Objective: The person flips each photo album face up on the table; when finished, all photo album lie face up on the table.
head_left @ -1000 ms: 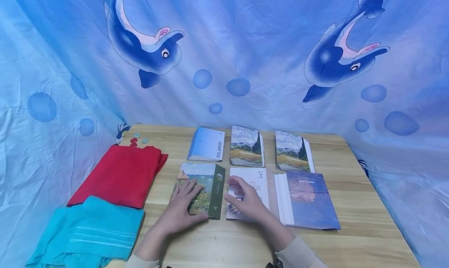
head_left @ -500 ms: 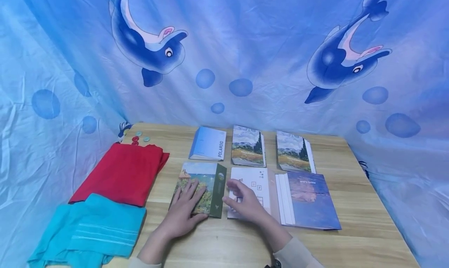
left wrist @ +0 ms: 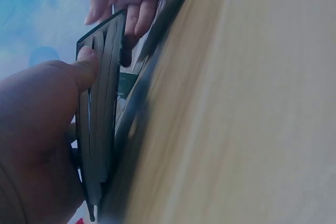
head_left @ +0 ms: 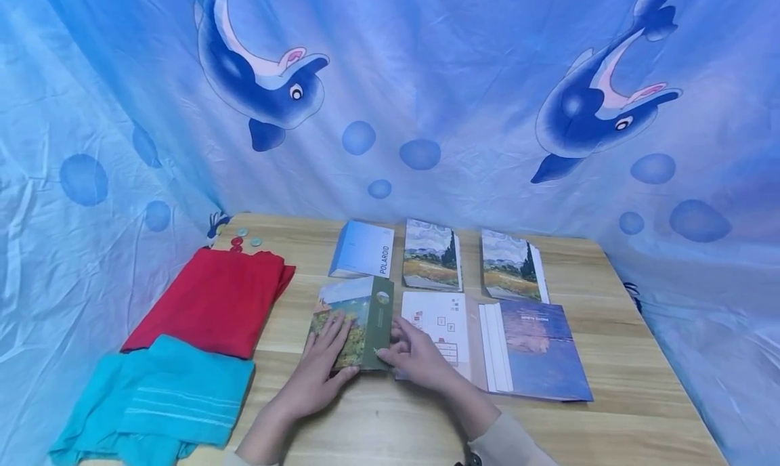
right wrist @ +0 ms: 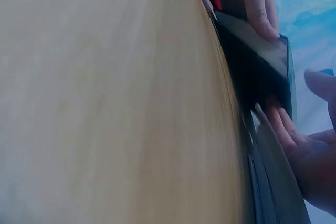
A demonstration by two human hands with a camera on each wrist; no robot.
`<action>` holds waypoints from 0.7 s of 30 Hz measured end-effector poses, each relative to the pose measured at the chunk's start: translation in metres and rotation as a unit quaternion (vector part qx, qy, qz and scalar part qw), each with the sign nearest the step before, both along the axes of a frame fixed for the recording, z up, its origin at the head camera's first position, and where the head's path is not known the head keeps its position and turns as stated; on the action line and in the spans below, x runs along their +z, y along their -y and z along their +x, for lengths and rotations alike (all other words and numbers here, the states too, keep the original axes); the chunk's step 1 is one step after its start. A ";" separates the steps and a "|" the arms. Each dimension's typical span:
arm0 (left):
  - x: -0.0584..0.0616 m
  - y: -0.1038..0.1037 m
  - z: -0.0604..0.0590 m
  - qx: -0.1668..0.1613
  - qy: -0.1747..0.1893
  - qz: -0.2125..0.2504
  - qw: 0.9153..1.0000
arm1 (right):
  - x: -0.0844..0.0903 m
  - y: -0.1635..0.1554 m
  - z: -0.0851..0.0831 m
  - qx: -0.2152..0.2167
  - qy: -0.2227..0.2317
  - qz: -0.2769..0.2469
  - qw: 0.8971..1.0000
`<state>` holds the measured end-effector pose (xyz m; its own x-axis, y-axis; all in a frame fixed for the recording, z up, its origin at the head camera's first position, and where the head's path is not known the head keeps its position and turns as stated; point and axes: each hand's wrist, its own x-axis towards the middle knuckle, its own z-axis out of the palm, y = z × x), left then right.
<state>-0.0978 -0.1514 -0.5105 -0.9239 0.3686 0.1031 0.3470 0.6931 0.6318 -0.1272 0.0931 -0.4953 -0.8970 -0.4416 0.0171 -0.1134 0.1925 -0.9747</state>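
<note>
On table (head_left: 378, 429), near row's L end: green-banded album (head_left: 362, 317), R edge tilted up; prob. light, stiff covers, pages may fan, so pinch both covers. L hand (head_left: 319, 371) spread on top, thumb at pages; R hand (head_left: 420, 357) w/ fingers under raised edge, thumb off, no pinch.

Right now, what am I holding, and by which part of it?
The green-spined album: left hand by its cover and near page edge; right hand touches under the spine side.

Head cam bright, evenly lit; wrist cams dimmer, hazy, tabletop (right wrist: 115, 103) prob. defocused.
</note>
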 end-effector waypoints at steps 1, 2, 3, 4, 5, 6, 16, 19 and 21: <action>0.000 -0.001 0.000 -0.001 0.002 0.005 1.000 | 0.001 0.002 0.000 -0.001 0.008 -0.001 1.000; 0.000 -0.002 -0.001 -0.002 0.004 0.012 1.000 | 0.002 0.003 0.000 -0.005 0.017 -0.001 1.000; 0.001 -0.003 -0.001 -0.002 0.008 0.021 1.000 | 0.003 0.004 0.000 -0.012 0.022 -0.001 1.000; 0.001 -0.005 -0.002 -0.002 0.012 0.031 0.999 | 0.005 0.004 0.000 -0.022 0.026 0.000 0.999; 0.002 -0.007 -0.002 -0.004 0.015 0.043 0.999 | 0.006 0.004 0.000 -0.032 0.023 0.006 0.999; 0.003 -0.009 -0.002 -0.005 0.021 0.056 0.998 | 0.008 0.003 0.001 -0.042 0.022 0.009 0.999; 0.014 -0.021 -0.002 0.005 0.050 0.135 0.990 | 0.025 0.000 0.001 -0.080 -0.023 0.001 0.997; 0.015 -0.024 -0.003 0.009 0.044 0.167 0.985 | 0.030 0.001 0.000 -0.075 -0.032 -0.032 0.996; 0.014 -0.027 -0.003 0.007 0.042 0.188 0.981 | 0.032 0.003 0.000 -0.074 -0.036 -0.052 0.995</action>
